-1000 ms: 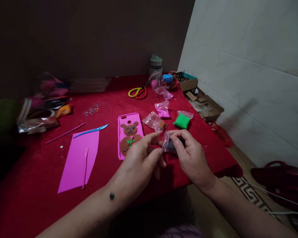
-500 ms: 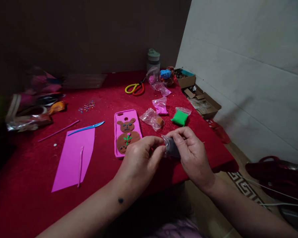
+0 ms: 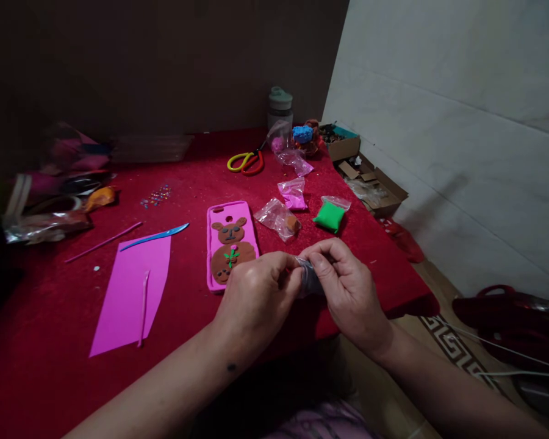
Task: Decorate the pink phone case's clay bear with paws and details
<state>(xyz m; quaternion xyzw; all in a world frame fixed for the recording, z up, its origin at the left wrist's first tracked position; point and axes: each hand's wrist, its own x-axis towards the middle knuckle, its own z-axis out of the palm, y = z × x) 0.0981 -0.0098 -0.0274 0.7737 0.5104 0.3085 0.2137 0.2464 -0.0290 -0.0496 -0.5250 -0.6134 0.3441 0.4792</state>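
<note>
Between my hands is a small clear plastic bag of black clay (image 3: 311, 280), held above the table's front edge. My left hand (image 3: 260, 289) pinches one side of the bag, and my right hand (image 3: 348, 289) pinches the other between thumb and forefinger. Just beyond my left hand lies a pink phone case (image 3: 211, 244) decorated with a brown clay bear (image 3: 231, 235) and a green-stemmed pink flower; the hand hides its lower right corner. Farther off rest a bag with brown clay (image 3: 291, 224), a bag of green clay (image 3: 329, 216) and a bag of pink clay (image 3: 293, 196).
On the red cloth (image 3: 50, 305) at left lie a pink sheet (image 3: 123, 305), a blue modelling knife (image 3: 165, 235) and thin pink tools (image 3: 143, 311). Scissors (image 3: 247, 161), a bottle (image 3: 280, 110) and blue clay (image 3: 302, 134) are at the back. Cardboard boxes (image 3: 384, 195) stand along the wall.
My left fingers have closed on the bag's edge, and the bag now looks more bunched between both hands. The view has shifted slightly; the things on the table have not moved.
</note>
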